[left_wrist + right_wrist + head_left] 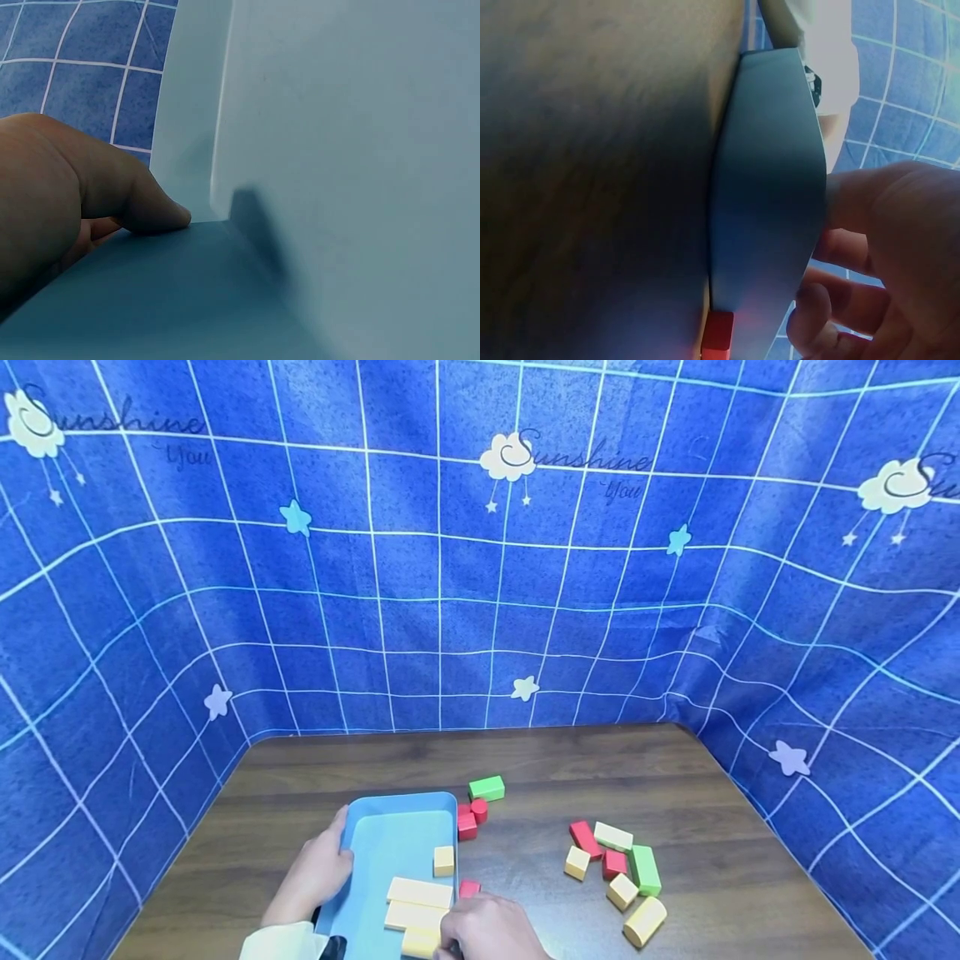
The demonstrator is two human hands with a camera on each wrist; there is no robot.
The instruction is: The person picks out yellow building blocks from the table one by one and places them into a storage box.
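A blue tray [382, 835] lies on the table, its wall [769, 187] tall in the right wrist view. My left hand [318, 872] grips its left rim, thumb [154, 206] over the edge. Inside the tray are two cream planks [418, 894], a small tan cube [444, 861] and a yellow block [420, 942]. My right hand [498, 931] reaches over the right rim, beside that yellow block. Its fingers [847, 300] are bent, but the tips are hidden behind the wall, so a hold on the block cannot be confirmed. A red block [469, 888] sits outside, against the tray.
Red blocks [467, 825] and a green block [487, 788] lie near the tray's upper right corner. Farther right is a loose group with a yellow cylinder [645, 921], a green block [645, 869] and several others. A blue patterned curtain [480, 610] borders the wooden table [525, 752].
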